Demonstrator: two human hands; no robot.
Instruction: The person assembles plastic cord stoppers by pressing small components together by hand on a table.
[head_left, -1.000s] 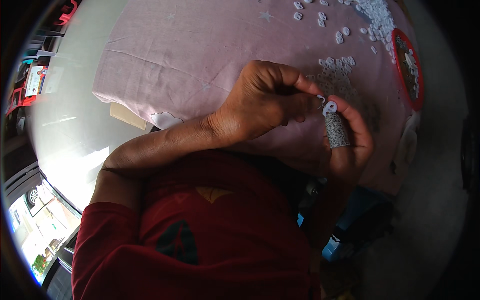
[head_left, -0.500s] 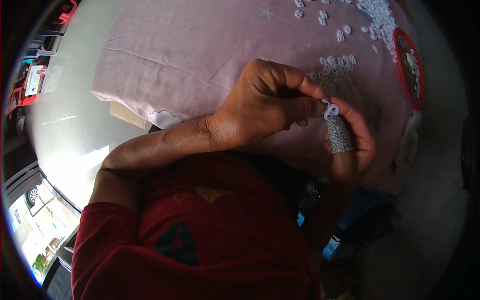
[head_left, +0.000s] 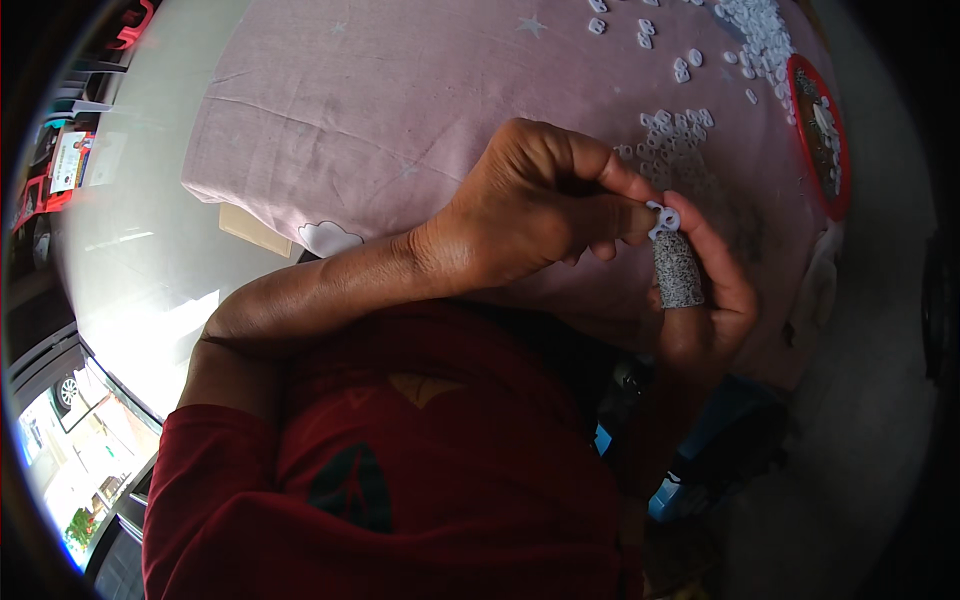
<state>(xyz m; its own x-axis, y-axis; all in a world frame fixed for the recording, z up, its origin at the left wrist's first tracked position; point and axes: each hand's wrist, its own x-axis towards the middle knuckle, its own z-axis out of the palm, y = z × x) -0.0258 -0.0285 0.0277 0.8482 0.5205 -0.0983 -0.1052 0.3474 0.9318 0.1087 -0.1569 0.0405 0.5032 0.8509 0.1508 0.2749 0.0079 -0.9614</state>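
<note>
Hands meet over the near edge of the pink cloth (head_left: pixel 380 110). My left hand (head_left: pixel 530 215) reaches across from the left, fingers curled tight, thumb and forefinger pinched on a small white plastic piece (head_left: pixel 662 218). The piece shows two little loops side by side; more than that I cannot make out.

My right hand (head_left: pixel 705 300) comes up from below, closed around a short grey speckled sleeve (head_left: pixel 678 268) that stands upright between thumb and fingers. Its top end touches the white piece, so both hands bear on the same spot. Whether the sleeve sits over a finger or is only gripped, I cannot tell.

Beyond my knuckles, on the cloth, lies a loose scatter of white pieces (head_left: pixel 672 135) of the same kind, near but apart from my hands. A denser heap (head_left: pixel 760 30) lies further off toward the top right. Just beside it, at the cloth's right edge, sits a round red-rimmed tray (head_left: pixel 800 80) with small bits inside, too blurred to name.

My red shirt (head_left: pixel 400 480) fills the lower part of the view. Pale floor (head_left: pixel 130 260) shows to the left of the cloth.
</note>
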